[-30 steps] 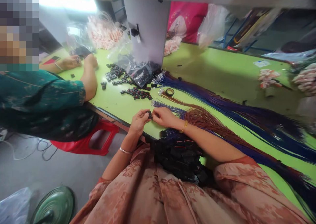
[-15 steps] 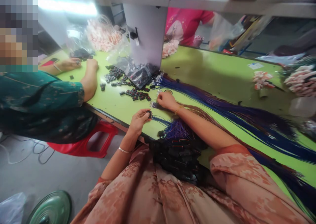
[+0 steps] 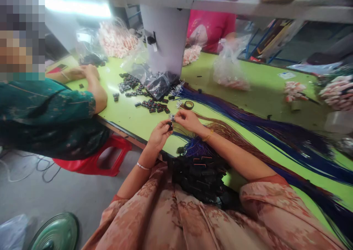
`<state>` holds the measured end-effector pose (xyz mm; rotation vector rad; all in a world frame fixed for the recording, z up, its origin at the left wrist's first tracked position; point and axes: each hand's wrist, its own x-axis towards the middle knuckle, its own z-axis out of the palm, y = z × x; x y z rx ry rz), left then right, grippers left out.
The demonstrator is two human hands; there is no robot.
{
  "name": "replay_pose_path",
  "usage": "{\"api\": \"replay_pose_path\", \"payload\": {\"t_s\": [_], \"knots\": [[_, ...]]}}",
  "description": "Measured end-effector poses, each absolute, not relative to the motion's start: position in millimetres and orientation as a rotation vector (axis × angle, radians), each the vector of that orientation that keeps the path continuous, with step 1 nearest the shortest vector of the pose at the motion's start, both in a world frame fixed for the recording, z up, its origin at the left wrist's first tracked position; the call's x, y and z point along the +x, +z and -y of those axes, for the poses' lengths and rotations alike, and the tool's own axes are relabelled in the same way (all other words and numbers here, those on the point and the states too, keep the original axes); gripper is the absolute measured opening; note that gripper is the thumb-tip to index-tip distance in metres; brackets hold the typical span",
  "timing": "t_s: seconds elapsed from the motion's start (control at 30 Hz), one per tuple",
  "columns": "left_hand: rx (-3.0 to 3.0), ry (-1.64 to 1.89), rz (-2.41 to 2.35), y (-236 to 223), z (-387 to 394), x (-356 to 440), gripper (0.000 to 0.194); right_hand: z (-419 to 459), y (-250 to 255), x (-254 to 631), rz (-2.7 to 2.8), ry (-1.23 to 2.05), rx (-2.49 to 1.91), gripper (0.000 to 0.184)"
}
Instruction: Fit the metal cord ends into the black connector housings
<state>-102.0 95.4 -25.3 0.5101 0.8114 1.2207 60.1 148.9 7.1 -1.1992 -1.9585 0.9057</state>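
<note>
My left hand [image 3: 160, 135] pinches a small black connector housing [image 3: 170, 126] between thumb and fingertips, above the table's front edge. Blue wires trail from near it toward a blue-purple bundle [image 3: 195, 146]. Close on its right, my right hand [image 3: 189, 121] has thumb and forefinger pressed together on a thin wire, whose tip is too small to make out. Silvery terminal ends [image 3: 171, 117] show just beyond those fingertips. Brown wires [image 3: 226, 124] run back beneath my right wrist. Several loose black housings [image 3: 152, 105] lie on the green table beyond my hands.
A tape roll [image 3: 189, 104] lies behind my right hand. Long blue wires [image 3: 248, 127] cross the table rightward. Black connector pieces [image 3: 201, 176] are heaped at my lap. A co-worker's arm [image 3: 96, 90] rests on the left. A clear bag [image 3: 230, 68] stands at the far side.
My right hand has come down from the terminal ends to beside the housing in my left hand. The tape roll is now uncovered. Across the table, the clear bag now rests on the surface.
</note>
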Motion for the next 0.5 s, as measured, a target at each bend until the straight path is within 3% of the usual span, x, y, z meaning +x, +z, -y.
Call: {"api": "replay_pose_path", "payload": {"t_s": [0.5], "knots": [[0.427, 1.156, -0.706, -28, -97, -101, 0.02, -120, 3, 66, 2.144, 0.589, -1.038, 0.004]]}}
